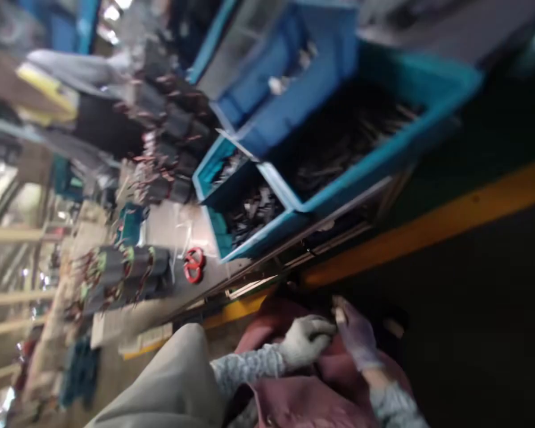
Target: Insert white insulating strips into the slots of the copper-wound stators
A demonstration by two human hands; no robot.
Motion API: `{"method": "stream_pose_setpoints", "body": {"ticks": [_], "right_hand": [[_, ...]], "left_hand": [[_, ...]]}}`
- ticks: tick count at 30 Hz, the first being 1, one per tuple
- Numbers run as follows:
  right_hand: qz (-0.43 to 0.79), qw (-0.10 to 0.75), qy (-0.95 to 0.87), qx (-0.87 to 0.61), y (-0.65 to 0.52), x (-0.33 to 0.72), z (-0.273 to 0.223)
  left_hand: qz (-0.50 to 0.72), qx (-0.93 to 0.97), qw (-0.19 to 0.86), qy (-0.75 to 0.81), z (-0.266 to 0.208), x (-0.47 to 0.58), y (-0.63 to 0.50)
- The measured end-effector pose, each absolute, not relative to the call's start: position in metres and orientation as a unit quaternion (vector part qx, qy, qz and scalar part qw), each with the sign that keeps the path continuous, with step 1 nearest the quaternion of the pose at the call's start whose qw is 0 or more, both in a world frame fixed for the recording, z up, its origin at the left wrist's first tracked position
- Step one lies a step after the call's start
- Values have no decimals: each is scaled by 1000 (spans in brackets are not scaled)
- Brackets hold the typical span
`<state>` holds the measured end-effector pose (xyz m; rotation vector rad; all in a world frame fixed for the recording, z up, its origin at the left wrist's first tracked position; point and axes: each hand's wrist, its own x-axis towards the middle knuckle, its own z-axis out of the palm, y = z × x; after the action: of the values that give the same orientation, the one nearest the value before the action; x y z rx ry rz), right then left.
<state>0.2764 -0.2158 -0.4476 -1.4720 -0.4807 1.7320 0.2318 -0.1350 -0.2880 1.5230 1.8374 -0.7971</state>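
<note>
Gloved left hand (pixel 307 341) and right hand (pixel 355 334) sit close together, partly curled, over maroon cloth (pixel 305 399); any grip is indeterminable.

Gloved left hand (pixel 305 342) and right hand (pixel 354 333) close together over mauve cloth (pixel 312 398), red-handled scissors (pixel 193 266) and blue bins (pixel 289 122) beyond

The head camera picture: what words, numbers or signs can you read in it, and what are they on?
None: no words, numbers or signs can be read.
Blue bin and large teal bin: no readable lettering.
Gloved left hand and gloved right hand: no readable lettering.
Background at the left: too blurred to tell.
</note>
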Motion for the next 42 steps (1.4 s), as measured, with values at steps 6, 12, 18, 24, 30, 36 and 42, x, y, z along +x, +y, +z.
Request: {"method": "stream_pose_setpoints", "body": {"ticks": [6,12,18,24,30,36,42], "right_hand": [[609,529,-368,-463,-171,381,-297],[530,464,-574,-417,-42,358,-189],[531,163,-617,-558,52,275,-164],[513,126,-604,-597,96,264,-161],[445,189,-581,-655,94,344,-155],[406,170,-559,-703,124,417,-189],[492,383,-590,-512,76,354,-160]], "left_hand": [[-115,574,36,810,-110,239,-94],[-79,436,-62,894,-58,179,-21],[-148,359,-28,921,-68,137,31],[-233,372,23,898,-40,100,67],[-250,403,62,878,-23,89,90],[-114,397,123,902,0,89,114],[78,340,253,903,15,92,130]]}}
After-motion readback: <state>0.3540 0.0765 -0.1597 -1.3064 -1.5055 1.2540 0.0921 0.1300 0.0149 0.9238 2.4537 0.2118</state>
